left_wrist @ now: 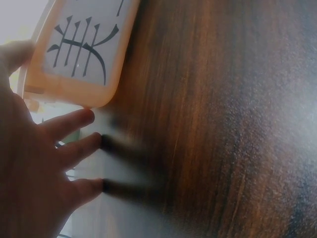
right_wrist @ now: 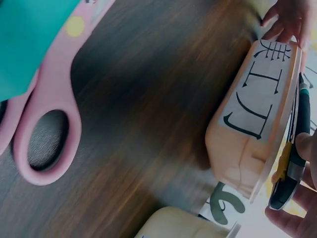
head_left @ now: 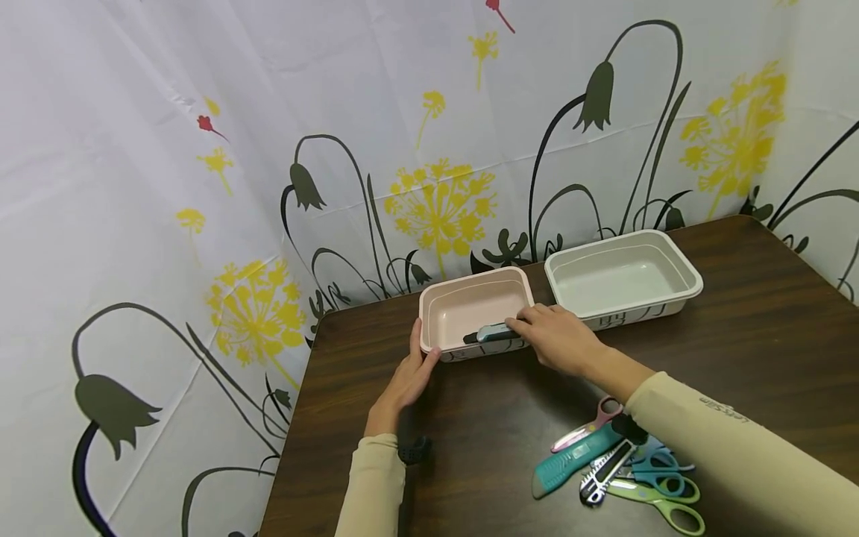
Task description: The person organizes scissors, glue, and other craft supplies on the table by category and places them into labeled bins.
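A pale pink plastic box (head_left: 446,317) stands near the back edge of the table, a white label with black characters on its front wall (right_wrist: 260,89). My left hand (head_left: 408,377) steadies its left end, thumb at the front corner of the rim; in the left wrist view the other fingers (left_wrist: 74,151) are straight and spread. My right hand (head_left: 560,339) pinches a dark utility knife with light blue parts (head_left: 493,333) over the box's front rim, the tip pointing left. The right wrist view shows the knife (right_wrist: 297,148) lying along the rim between thumb and fingers.
A larger whitish box (head_left: 614,280) stands right of the pink one. Below the right forearm lies a pile: a teal-handled tool (head_left: 573,461), pink scissors (head_left: 580,435), a snap-off cutter (head_left: 606,473), blue scissors (head_left: 656,471) and green scissors (head_left: 671,507). A flowered curtain (head_left: 376,82) hangs behind.
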The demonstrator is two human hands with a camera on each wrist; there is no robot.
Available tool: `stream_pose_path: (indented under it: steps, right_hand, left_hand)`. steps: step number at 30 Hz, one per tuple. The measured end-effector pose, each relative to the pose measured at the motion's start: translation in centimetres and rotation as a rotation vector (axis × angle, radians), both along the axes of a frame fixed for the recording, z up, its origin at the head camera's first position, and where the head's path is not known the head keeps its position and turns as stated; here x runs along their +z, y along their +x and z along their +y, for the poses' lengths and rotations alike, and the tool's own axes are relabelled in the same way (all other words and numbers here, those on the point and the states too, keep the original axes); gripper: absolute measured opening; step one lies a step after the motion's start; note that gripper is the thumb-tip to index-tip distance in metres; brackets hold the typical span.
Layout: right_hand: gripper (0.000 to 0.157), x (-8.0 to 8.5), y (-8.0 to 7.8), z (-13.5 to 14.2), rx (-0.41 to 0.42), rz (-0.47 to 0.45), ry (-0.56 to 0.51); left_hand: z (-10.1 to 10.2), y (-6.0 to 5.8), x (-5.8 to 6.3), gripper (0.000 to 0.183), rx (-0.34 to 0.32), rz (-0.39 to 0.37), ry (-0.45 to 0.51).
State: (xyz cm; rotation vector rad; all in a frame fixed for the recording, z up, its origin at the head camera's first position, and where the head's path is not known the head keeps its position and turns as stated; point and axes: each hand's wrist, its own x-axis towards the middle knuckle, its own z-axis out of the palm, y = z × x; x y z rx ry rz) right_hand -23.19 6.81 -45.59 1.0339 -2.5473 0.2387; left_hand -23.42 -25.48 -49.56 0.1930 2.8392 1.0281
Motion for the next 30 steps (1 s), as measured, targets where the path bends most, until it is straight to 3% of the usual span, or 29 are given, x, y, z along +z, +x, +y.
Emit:
stream_pose_path:
  steps: [14, 30]
  right_hand:
    - [0.042, -0.2, -1.4, -2.0, -0.019, -0.126, -0.007]
    - [0.042, -0.6, -2.3, -3.0, -0.017, -0.186, 0.016]
  left_hand:
    - [0.0, 0.1, 0.1, 0.077, -0.005, 0.003, 0.004]
    - [0.0, 0.0, -0.1, 0.078, -0.006, 0.009, 0.001]
